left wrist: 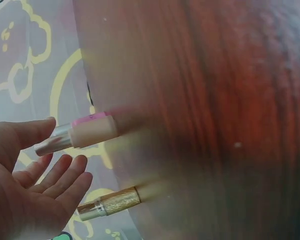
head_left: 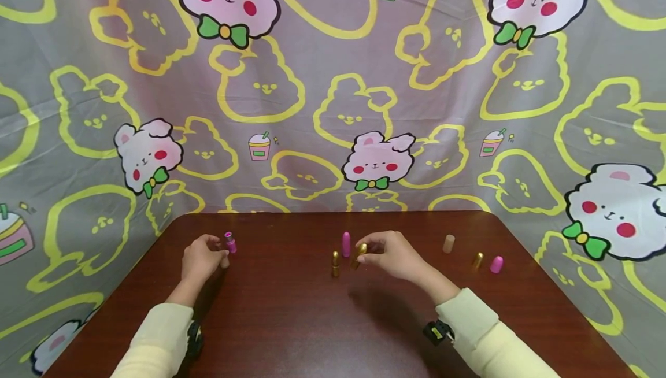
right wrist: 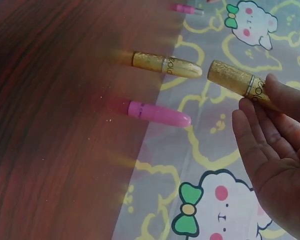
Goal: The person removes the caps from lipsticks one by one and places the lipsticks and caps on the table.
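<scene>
My left hand is at the left side of the table, with thumb and fingers apart around the silver upper end of a beige lipstick tube. An uncapped pink lipstick tube stands just beyond it. Below the fingers in the left wrist view, a gold lipstick tube stands upright. My right hand pinches a gold lipstick by its upper end, thumb against fingers, and the tube tilts. Close by stand another gold lipstick and a capped pink lipstick.
Toward the right of the brown table stand a beige cap, a gold cap and a pink cap. A patterned cloth hangs behind and along both sides of the table.
</scene>
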`<action>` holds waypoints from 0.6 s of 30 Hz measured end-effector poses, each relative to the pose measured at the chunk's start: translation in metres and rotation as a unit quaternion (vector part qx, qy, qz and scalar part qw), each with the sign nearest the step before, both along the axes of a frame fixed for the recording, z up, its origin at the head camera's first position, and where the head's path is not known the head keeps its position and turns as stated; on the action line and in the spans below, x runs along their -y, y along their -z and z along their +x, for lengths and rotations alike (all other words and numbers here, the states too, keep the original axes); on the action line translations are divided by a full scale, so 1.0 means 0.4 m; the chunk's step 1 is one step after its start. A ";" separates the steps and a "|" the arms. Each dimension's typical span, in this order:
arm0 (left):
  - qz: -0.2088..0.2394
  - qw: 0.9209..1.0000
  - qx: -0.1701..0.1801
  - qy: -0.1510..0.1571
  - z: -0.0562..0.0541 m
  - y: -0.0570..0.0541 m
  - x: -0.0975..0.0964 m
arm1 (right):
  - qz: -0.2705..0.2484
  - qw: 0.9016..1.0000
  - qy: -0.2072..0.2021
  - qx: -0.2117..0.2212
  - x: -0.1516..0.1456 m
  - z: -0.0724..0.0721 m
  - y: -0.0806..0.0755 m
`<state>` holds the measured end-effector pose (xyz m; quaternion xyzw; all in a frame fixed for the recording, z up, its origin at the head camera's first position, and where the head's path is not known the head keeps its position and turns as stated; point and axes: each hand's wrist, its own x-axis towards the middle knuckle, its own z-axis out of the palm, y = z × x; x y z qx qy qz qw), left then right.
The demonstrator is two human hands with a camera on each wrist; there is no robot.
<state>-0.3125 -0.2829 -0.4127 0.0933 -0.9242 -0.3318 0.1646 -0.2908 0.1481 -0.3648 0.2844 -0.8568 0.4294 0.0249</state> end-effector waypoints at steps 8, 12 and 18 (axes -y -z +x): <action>0.015 0.998 -0.057 0.013 -0.001 -0.030 -0.017 | -0.049 0.999 0.019 0.005 -0.014 -0.005 -0.015; 0.022 0.996 -0.087 0.015 -0.005 -0.047 -0.031 | -0.080 0.996 0.032 0.011 -0.017 -0.008 -0.021; 0.014 0.993 -0.117 0.012 -0.003 -0.070 -0.072 | -0.135 0.988 0.060 0.035 -0.015 -0.009 -0.031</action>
